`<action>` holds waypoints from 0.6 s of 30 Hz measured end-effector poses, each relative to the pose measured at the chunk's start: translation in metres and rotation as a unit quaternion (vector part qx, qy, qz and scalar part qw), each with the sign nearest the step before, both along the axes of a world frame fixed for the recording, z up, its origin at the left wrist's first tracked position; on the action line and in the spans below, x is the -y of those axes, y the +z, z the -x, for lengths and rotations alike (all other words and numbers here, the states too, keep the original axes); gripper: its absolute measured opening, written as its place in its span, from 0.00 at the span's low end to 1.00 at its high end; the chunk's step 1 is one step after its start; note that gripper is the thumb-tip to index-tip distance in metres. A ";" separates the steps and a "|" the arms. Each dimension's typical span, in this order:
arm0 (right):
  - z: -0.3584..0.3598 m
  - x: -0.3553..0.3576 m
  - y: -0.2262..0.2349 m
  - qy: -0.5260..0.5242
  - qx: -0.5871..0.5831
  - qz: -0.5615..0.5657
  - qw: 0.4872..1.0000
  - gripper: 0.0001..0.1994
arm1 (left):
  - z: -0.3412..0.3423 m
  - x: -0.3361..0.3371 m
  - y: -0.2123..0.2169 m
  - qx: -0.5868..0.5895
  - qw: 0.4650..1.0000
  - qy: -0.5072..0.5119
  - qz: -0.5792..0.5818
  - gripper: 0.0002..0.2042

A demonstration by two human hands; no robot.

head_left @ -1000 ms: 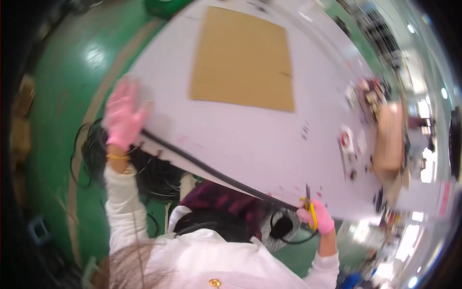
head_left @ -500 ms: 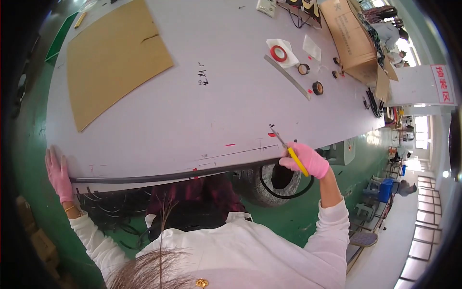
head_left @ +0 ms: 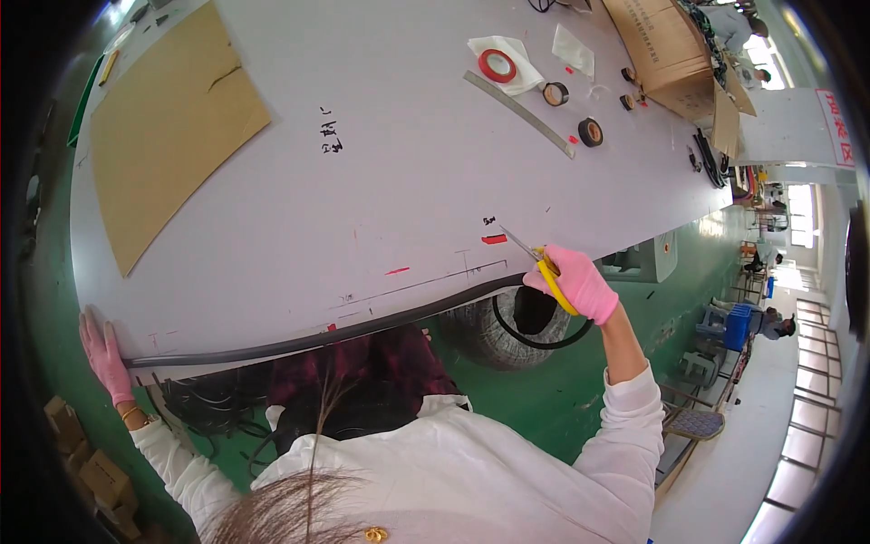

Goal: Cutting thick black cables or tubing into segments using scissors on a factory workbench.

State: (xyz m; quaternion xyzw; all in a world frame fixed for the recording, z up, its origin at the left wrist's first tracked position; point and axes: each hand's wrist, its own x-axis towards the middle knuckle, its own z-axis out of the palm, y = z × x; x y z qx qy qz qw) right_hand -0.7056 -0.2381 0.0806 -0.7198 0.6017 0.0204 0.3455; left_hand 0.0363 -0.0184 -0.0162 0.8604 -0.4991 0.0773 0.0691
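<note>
- The right hand (head_left: 580,283), in a pink glove, has its fingers closed around the yellow handles of a pair of scissors (head_left: 536,258); the blades point left and far, over the near edge of the counter (head_left: 408,181).
- The left hand (head_left: 104,352), also gloved in pink, lies with fingers spread flat, pressing the left end of a black cable (head_left: 335,334) at the counter's near left corner.
- The cable runs along the near edge from the left hand toward the right hand, then loops down below the counter beside a grey coil (head_left: 494,326).
- A red marker strip (head_left: 494,239) sits on the counter just left of the scissor blades.
- Farther off: a brown cardboard sheet (head_left: 163,127) at far left, a red tape roll (head_left: 497,65), a metal ruler (head_left: 518,113) and a cardboard box (head_left: 666,50) at far right.
</note>
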 end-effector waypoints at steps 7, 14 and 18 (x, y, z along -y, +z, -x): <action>-0.020 -0.013 -0.006 0.014 -0.082 0.049 0.995 0.14 | 0.003 0.001 0.003 -0.007 1.000 0.000 0.003 0.26; -0.024 -0.018 -0.008 -0.020 -0.017 0.064 0.998 0.07 | 0.001 -0.001 0.003 0.002 1.000 0.000 0.005 0.26; -0.016 -0.011 0.002 -0.089 0.108 -0.104 0.985 0.09 | -0.001 -0.001 0.001 0.007 1.000 -0.017 0.003 0.25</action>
